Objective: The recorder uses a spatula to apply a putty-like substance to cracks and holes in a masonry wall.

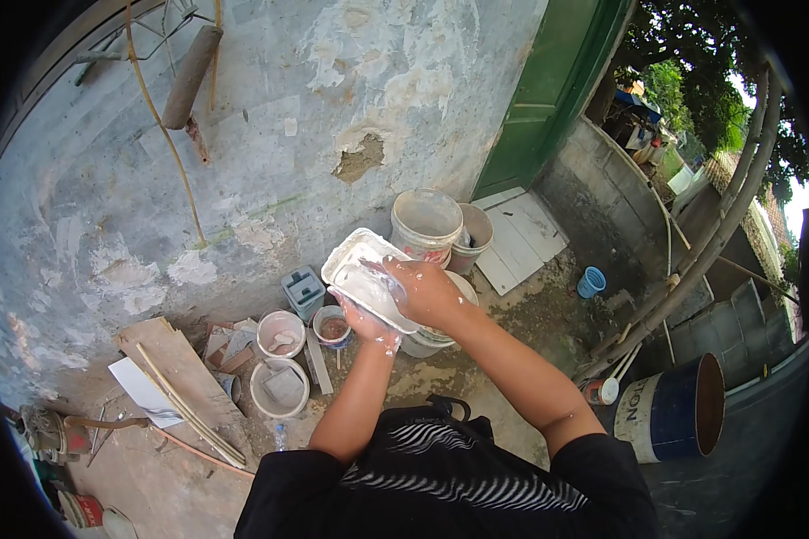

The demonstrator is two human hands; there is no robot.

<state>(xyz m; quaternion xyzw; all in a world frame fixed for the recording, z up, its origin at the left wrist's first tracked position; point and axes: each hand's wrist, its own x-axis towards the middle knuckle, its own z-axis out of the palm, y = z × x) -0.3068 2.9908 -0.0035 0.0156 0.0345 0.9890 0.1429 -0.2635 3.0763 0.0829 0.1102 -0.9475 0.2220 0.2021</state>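
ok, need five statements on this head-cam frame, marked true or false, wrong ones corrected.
1. The left hand holds a white-smeared rectangular tray. True.
2. The right hand is well clear of the tray. False: it reaches over the tray.
3. A green panelled door shows above and right of both hands. True.
4. The big cylindrical drum is plain yellow. False: it is dark blue and whitish.
5. A small blue plastic container is left of both hands. False: it is right.

A dirt-stained floor [189,485] carries a large bucket [415,244] and white boards [521,238] at far right, a blue container [591,283] and drum [670,409] to the right, a white tub [280,414] at left.
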